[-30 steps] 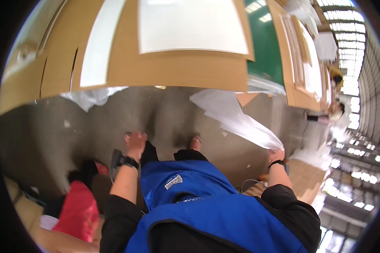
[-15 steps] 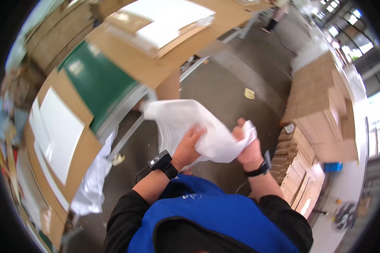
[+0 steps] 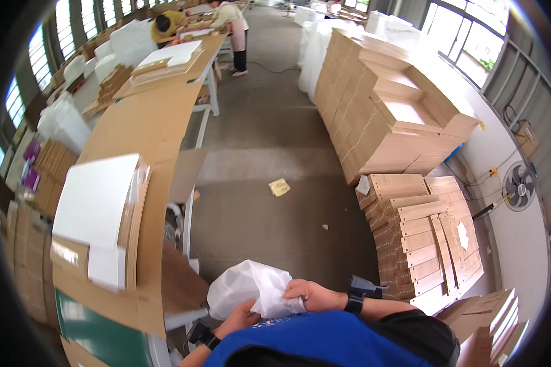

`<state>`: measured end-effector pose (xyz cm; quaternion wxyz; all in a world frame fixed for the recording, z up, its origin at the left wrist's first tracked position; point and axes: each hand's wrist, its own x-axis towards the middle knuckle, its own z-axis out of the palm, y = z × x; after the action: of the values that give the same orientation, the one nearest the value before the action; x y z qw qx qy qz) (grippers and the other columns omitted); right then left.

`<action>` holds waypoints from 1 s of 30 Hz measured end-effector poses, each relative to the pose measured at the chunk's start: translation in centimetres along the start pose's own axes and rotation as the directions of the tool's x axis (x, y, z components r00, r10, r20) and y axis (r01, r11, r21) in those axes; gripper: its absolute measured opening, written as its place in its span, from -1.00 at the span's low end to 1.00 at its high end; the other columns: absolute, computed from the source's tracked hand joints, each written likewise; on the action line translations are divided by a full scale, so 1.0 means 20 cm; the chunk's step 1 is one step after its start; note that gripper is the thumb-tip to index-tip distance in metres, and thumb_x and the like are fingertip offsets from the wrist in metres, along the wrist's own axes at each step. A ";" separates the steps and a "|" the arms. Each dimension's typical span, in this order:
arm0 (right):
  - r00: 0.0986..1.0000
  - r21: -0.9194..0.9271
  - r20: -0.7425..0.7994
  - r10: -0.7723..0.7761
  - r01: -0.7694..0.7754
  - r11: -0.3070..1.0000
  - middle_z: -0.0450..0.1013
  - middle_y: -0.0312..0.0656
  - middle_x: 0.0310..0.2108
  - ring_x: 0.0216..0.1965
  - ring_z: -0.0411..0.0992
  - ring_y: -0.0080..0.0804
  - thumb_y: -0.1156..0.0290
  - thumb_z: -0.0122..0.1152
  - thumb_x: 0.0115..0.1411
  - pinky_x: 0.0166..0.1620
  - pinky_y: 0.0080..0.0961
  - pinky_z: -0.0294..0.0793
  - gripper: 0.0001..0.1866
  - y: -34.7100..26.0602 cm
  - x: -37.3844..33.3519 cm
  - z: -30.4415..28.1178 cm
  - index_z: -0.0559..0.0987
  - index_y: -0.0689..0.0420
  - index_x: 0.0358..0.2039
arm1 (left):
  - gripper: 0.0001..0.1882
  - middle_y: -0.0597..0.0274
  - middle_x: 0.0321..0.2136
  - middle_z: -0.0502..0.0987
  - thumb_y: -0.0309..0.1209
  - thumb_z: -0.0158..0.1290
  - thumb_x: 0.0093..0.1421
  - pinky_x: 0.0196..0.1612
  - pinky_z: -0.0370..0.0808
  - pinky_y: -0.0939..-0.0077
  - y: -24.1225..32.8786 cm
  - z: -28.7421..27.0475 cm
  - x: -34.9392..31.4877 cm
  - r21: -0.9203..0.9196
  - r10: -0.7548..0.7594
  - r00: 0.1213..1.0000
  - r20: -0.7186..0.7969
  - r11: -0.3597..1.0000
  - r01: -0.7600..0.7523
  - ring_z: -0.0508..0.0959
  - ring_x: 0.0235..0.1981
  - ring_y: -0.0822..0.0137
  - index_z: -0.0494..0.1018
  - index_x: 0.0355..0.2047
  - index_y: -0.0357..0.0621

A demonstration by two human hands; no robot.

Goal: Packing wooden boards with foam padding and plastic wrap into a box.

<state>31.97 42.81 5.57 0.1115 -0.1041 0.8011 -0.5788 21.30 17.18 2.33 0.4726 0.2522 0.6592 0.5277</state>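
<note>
A crumpled, translucent white plastic sheet is bunched up in front of my waist; whether it is a bag cannot be made out. My right hand pinches its gathered edge, with thumb and fingers closed. On the sheet's lower left side, my left hand has its fingers curled into the plastic, partly hidden by it. Both wrists wear black straps with small dark devices.
Left of me, a long cardboard-covered table bears stacked white panels, beside a green surface. Stacked wooden boards and tall brown cartons line the right. A fan hangs by the wall. Two people work at the far table.
My view has lifted and swung toward the aisle. The sheet, spread out before, is now bunched closer to my body, with both hands still on it.
</note>
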 end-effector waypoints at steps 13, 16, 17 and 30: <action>0.707 -0.120 -0.670 -0.228 0.200 0.972 0.49 -0.10 -0.12 -0.07 0.48 -0.22 0.63 0.29 0.07 -0.02 -0.42 0.45 -0.64 0.42 0.48 -1.74 0.56 0.16 -0.07 | -0.59 0.22 -0.02 0.53 -0.32 0.07 0.29 0.13 0.37 0.42 1.30 -0.25 2.05 0.320 0.155 0.841 0.518 0.877 -0.359 0.51 -0.03 0.36 0.40 0.10 -0.22; 0.698 -0.037 -0.713 -0.063 0.053 0.998 0.50 -0.17 -0.24 -0.18 0.49 -0.29 0.69 0.21 0.04 -0.08 -0.48 0.45 -0.64 0.47 0.59 -2.23 0.58 0.20 -0.10 | -0.59 0.15 -0.01 0.52 -0.39 0.07 0.29 0.10 0.41 0.45 1.57 -0.41 2.44 0.300 0.038 0.924 0.381 0.940 -0.163 0.50 0.01 0.37 0.38 0.12 -0.24; 0.708 -0.038 -0.704 -0.063 0.051 0.998 0.50 -0.17 -0.24 -0.18 0.49 -0.29 0.69 0.21 0.04 -0.08 -0.48 0.45 -0.64 0.51 0.64 -2.38 0.58 0.20 -0.10 | -0.61 0.14 -0.02 0.53 -0.41 0.07 0.28 0.08 0.44 0.45 1.61 -0.50 2.58 0.286 0.071 0.942 0.328 0.943 -0.171 0.51 0.00 0.37 0.39 0.10 -0.26; 0.043 0.074 -0.997 0.070 0.099 0.992 0.53 -0.12 -0.10 -0.07 0.47 -0.45 0.61 0.17 0.12 0.03 -0.47 0.43 -0.56 1.04 1.42 -4.38 0.43 0.39 0.04 | -0.74 0.16 -0.32 0.62 -0.35 0.13 0.24 -0.15 0.51 0.51 2.25 -1.65 4.81 0.460 0.247 0.957 -0.153 0.875 -0.153 0.58 -0.28 0.41 0.52 -0.14 -0.28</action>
<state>-21.98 119.99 10.77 -0.4732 0.3240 0.6173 -0.5386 -56.47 96.20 9.97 0.2741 0.3641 0.7777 0.4330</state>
